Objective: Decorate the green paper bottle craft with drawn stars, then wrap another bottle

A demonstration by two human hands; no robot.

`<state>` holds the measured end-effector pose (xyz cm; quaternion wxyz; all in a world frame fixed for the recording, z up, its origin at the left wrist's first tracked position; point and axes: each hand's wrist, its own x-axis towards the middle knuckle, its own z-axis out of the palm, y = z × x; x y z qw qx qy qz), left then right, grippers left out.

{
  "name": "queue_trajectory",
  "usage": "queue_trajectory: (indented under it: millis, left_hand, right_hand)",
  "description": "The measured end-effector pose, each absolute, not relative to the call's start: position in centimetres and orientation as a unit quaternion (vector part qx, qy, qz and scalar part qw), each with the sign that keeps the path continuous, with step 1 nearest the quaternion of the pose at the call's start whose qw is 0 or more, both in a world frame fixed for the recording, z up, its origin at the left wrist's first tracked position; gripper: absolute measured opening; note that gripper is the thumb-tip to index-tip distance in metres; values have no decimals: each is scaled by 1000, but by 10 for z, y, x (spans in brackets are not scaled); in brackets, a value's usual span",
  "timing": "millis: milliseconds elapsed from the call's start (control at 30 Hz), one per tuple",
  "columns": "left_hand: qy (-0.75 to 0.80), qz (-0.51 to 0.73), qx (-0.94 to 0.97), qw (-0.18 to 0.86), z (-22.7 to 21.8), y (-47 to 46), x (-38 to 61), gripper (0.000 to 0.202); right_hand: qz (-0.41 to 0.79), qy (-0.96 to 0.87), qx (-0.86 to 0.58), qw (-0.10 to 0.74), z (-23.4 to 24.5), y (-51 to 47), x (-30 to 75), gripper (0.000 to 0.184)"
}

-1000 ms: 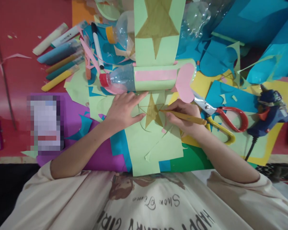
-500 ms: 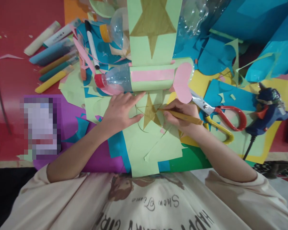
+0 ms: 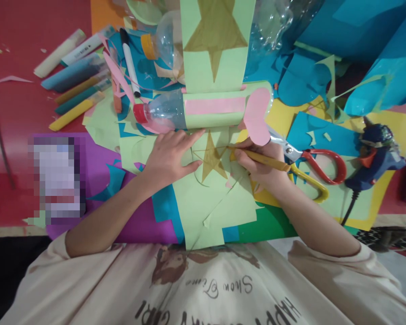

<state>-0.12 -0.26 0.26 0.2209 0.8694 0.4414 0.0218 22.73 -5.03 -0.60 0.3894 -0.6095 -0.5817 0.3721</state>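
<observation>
My right hand (image 3: pixel 265 169) grips a brownish-yellow marker (image 3: pixel 262 160), its tip at the right arm of a star (image 3: pixel 211 162) partly filled in on light green paper (image 3: pixel 206 205). My left hand (image 3: pixel 171 155) lies spread over the paper's left side, thumb and forefinger apart around the star's left. Just beyond the fingers lies a plastic bottle (image 3: pixel 169 108) with a red cap, wrapped in green paper with a pink strip (image 3: pixel 214 106). A pink paper heart (image 3: pixel 257 115) sits at the bottle's right end. Farther off, a larger star (image 3: pixel 216 34) is coloured on a green sheet.
Scissors (image 3: pixel 320 167) with red and yellow handles lie right of my right hand, beside a blue glue gun (image 3: pixel 375 158). Several markers (image 3: pixel 77 74) lie at the upper left. A blurred phone-like object (image 3: pixel 57 180) rests on purple paper (image 3: pixel 135 225). Blue paper scraps (image 3: pixel 304 76) spread at the upper right.
My right hand has shifted slightly right, and the marker tip has moved from inside the star toward its right arm. More of the right arm's filling shows. My left hand has stayed put.
</observation>
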Motion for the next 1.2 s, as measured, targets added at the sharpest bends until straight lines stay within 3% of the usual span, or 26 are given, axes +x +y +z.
queue_trajectory:
  millis: [300,533,900,1200]
  left_hand:
    - [436,29,874,212,2,-3,-2,60]
    - [434,34,874,214,1,-3,-3,60]
    - [436,35,874,210,2,-3,-2,60]
    - [444,18,869,217,3,-3,-1,61]
  right_hand:
    - [390,-590,-583,401,-7,-50,227,6]
    - [376,-616,-595,354,3,-51,225,11]
    - [378,-622,-592,345,1,-52,224,16]
    - [364,-620,-597,356,-2,-51,225,11]
